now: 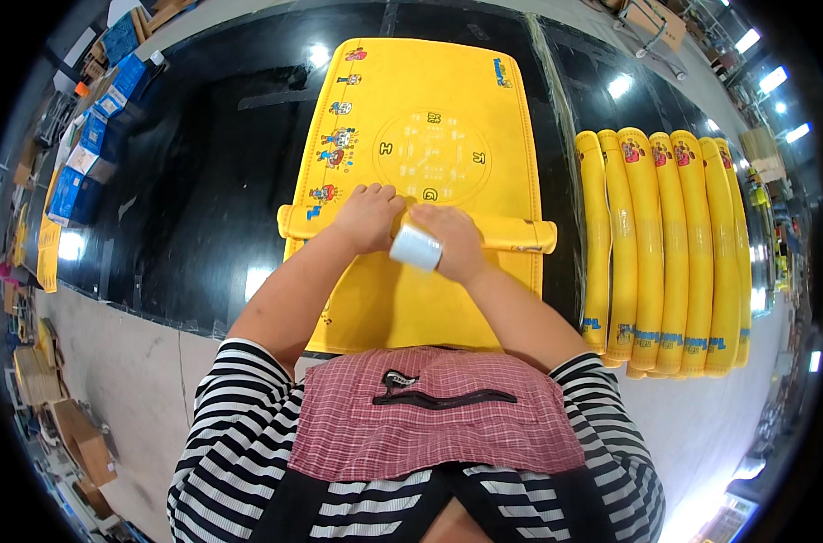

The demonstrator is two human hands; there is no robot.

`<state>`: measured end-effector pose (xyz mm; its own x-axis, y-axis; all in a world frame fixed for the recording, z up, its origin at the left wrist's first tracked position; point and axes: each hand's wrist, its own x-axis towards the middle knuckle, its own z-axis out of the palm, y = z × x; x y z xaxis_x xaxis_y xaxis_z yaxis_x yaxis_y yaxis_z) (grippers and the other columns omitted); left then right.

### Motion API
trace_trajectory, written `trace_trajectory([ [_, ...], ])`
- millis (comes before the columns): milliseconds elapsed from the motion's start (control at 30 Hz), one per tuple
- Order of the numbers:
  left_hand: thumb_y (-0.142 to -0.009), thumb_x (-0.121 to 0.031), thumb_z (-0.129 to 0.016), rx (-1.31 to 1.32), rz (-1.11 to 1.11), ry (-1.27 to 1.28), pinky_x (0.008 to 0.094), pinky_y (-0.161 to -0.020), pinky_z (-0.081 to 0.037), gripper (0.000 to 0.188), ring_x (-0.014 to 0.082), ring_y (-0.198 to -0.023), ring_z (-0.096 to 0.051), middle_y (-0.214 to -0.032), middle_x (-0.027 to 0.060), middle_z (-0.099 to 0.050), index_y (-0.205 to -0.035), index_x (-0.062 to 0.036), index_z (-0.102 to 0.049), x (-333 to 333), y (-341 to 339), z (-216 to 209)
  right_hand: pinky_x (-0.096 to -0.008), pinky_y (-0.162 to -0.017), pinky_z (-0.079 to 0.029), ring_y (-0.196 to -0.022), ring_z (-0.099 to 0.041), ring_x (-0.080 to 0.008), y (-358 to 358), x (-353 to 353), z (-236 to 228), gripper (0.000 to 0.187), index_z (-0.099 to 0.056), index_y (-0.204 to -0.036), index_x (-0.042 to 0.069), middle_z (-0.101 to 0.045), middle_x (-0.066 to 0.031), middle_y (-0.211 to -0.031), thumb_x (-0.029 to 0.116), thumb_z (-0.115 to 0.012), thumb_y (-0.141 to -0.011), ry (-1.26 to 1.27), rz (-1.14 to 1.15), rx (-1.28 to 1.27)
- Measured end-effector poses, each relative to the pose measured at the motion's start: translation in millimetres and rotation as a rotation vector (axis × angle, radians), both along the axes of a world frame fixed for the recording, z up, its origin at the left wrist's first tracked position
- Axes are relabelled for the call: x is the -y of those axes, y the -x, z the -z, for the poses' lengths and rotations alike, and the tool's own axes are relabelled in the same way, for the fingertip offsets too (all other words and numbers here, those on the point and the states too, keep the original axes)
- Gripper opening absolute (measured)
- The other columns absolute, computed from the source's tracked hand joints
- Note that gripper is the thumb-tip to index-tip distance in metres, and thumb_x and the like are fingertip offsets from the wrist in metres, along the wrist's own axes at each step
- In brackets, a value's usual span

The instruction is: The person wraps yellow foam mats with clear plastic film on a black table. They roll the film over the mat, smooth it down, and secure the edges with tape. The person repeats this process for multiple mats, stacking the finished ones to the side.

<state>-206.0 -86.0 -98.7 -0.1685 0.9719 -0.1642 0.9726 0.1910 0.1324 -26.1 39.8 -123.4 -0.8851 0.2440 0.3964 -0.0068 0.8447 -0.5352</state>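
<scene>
Across a flat yellow printed mat (430,81) lies a tightly rolled yellow mat (511,233), its length running left to right. My left hand (369,218) presses on the middle of this roll with curled fingers. Just to its right, my right hand (452,239) grips a pale, shiny roll of tape (417,248) against the rolled mat. The two hands are close together, and the tape's free end cannot be made out. Small cartoon figures run down the flat mat's left side, and a printed circle sits near its middle.
Several rolled yellow mats (649,244) lie side by side at the right end of the black table (203,172). Blue and white boxes (86,154) line its far left edge. Cardboard (81,434) lies on the floor at the lower left.
</scene>
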Motion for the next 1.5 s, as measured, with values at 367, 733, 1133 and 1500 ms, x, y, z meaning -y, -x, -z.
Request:
trace_trajectory([
  [367,-0.084,-0.031,-0.077,-0.074,0.123,-0.497,0.0445,-0.104,-0.042,0.064,0.03,-0.118,-0.058,-0.128,0.0101,-0.062,-0.14,-0.0096,-0.055,-1,21,29,-0.0332,-0.073,-0.055,-0.082,-0.07,-0.0231,79,-88,23,0.02,-0.075,-0.11,0.006,-0.075,-0.0127,-0.095,0.017,-0.071,-0.093,0.757,0.124,0.219],
  [733,-0.086,-0.023,-0.076,0.24,0.033,-0.163,0.0449,-0.101,-0.048,0.055,0.0351,-0.111,-0.064,-0.119,0.0129,-0.067,-0.136,-0.0093,-0.059,52,-37,11,-0.0468,-0.108,-0.049,-0.119,-0.066,-0.0371,-54,22,-10,0.042,-0.069,-0.127,0.006,-0.069,-0.0193,-0.128,0.027,-0.07,-0.09,0.036,-0.177,-0.026],
  [1133,-0.091,-0.029,-0.072,0.057,-0.227,-0.376,0.0452,-0.102,-0.042,0.037,0.0314,-0.119,-0.054,-0.12,0.0117,-0.061,-0.126,-0.0164,-0.071,-2,6,12,-0.0496,-0.114,-0.044,-0.129,-0.061,-0.0338,-31,6,17,0.041,-0.065,-0.13,0.002,-0.065,-0.0178,-0.135,0.02,-0.066,-0.093,-0.094,-0.143,-0.094],
  [1500,-0.089,-0.023,-0.067,-0.051,-0.063,-0.466,0.0522,-0.125,-0.024,0.067,0.0347,-0.151,-0.033,-0.159,0.0182,-0.039,-0.148,0.0015,-0.046,2,-23,47,-0.0321,-0.084,-0.058,-0.096,-0.07,-0.0175,121,-127,17,0.023,-0.07,-0.117,-0.005,-0.073,-0.0101,-0.111,0.007,-0.06,-0.1,1.059,-0.063,0.026],
])
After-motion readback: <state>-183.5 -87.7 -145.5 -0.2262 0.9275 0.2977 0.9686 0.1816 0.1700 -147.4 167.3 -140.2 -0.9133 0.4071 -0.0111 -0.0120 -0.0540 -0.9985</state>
